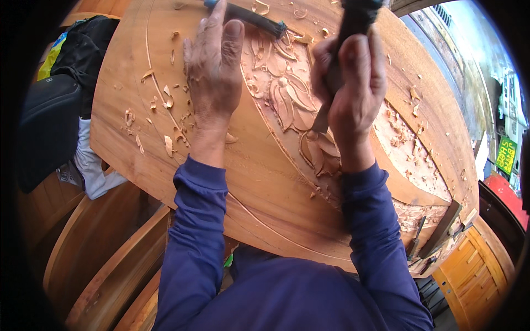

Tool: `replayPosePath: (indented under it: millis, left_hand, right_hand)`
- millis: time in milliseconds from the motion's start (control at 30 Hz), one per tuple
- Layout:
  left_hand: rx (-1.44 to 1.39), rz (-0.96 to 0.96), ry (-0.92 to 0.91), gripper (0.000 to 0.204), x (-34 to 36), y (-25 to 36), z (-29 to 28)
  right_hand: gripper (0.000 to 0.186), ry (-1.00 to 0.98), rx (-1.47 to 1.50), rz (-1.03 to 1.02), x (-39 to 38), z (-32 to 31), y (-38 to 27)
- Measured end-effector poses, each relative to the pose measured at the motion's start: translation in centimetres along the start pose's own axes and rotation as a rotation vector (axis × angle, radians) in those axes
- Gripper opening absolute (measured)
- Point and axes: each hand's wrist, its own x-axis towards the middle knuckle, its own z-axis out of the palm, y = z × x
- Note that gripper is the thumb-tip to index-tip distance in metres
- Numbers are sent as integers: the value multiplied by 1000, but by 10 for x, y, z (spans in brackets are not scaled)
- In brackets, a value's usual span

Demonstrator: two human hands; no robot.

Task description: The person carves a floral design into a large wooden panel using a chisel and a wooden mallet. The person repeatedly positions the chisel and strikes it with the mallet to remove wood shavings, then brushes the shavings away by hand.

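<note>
My right hand (353,83) is closed round a chisel with a thick dark handle (355,22). Its flat metal blade (322,118) points down at carved leaves on a large wooden panel (165,33). Flower and leaf relief (290,102) fills a curved band through the panel's middle. On bare wood left of the carving, my left hand (215,71) is held with fingers stretched out and thumb apart. Just beyond its fingers lies a second dark-handled tool (254,20) with blue at its ends; one finger overlaps its left end. Whether that finger touches it, I cannot tell.
Curled wood shavings (168,146) are scattered over the panel. Several carving tools (422,237) lie at the panel's lower right corner. A black bag (49,124) and dark cloth sit at the left. Curved wooden pieces (105,254) stand lower left, and a slatted wooden piece (475,265) lower right.
</note>
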Motion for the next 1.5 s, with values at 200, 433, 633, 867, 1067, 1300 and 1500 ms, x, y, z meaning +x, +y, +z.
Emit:
replayPosePath:
  millis: [200, 433, 633, 867, 1067, 1300, 1500]
  left_hand:
    - [-216, -13, 53, 59, 3, -5, -2]
    - [-164, -71, 52, 64, 4, 5, -4]
    - [-206, -103, 71, 73, 5, 9, -14]
    - [-364, 12, 128, 28, -75, 73, -5]
    - [-585, 168, -226, 36, -135, 219, 30]
    - [-558, 675, -518, 47, -148, 147, 40]
    - [-638, 550, -586, 24, -140, 141, 35]
  right_hand:
    - [48, 100, 423, 123, 23, -34, -5]
    - [25, 248, 95, 79, 13, -78, -14]
    - [30, 195, 61, -153, -25, -96, -32]
    - [47, 232, -416, -218, -133, -129, -113]
    - [52, 328, -315, -171, -196, -105, -130]
    - [59, -22, 12, 768, -247, -113, -138]
    - [69, -14, -471, 758, -252, -85, -109]
